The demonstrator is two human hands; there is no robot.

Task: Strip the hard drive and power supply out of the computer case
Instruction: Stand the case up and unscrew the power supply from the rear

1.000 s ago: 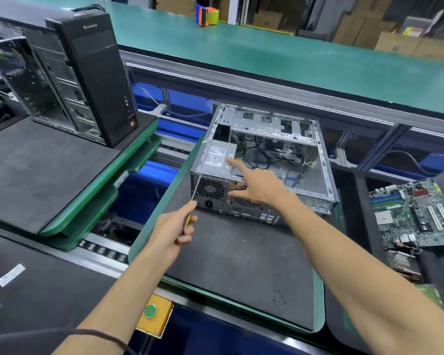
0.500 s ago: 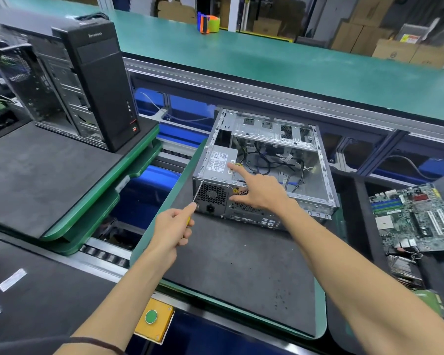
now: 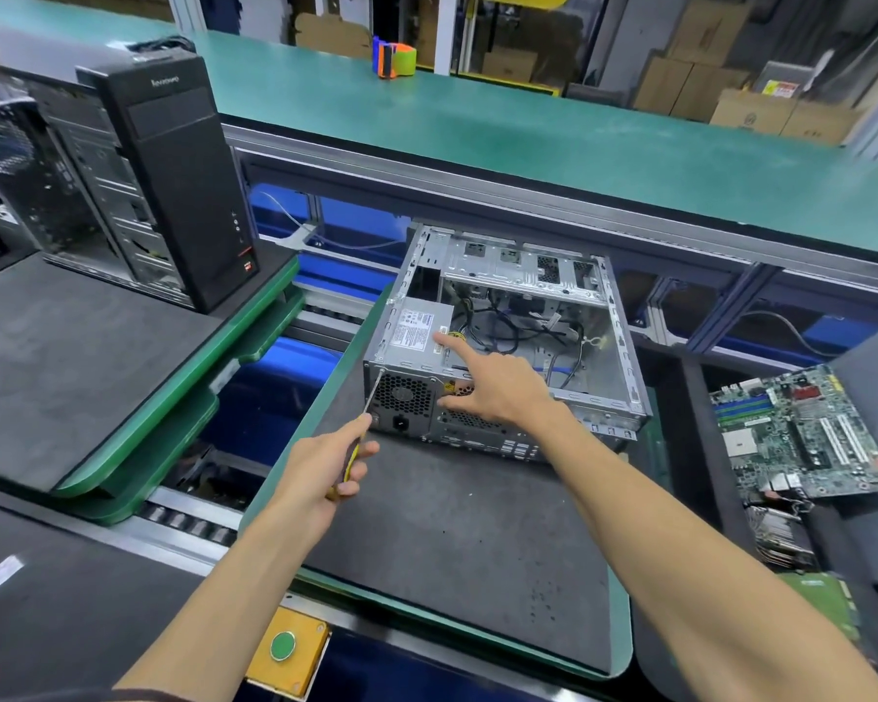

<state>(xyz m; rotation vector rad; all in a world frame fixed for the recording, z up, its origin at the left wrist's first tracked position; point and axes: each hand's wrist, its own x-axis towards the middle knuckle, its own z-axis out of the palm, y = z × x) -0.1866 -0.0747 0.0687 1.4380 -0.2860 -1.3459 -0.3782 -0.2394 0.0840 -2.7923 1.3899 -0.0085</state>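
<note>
Black tower (image 3: pixel 173 179) reads "lenovo"; power supply (image 3: pixel 419 332) label illegible.

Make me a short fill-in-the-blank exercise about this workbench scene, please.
1. The left hand grips a ____ whose tip meets the rear panel of the open computer case.
2. The right hand touches the power supply with its ____ finger.
3. To the right of the case lies a bare ____.
4. The tall black tower stands to the ____ of the case.

Missing words: screwdriver; index; motherboard; left
</note>
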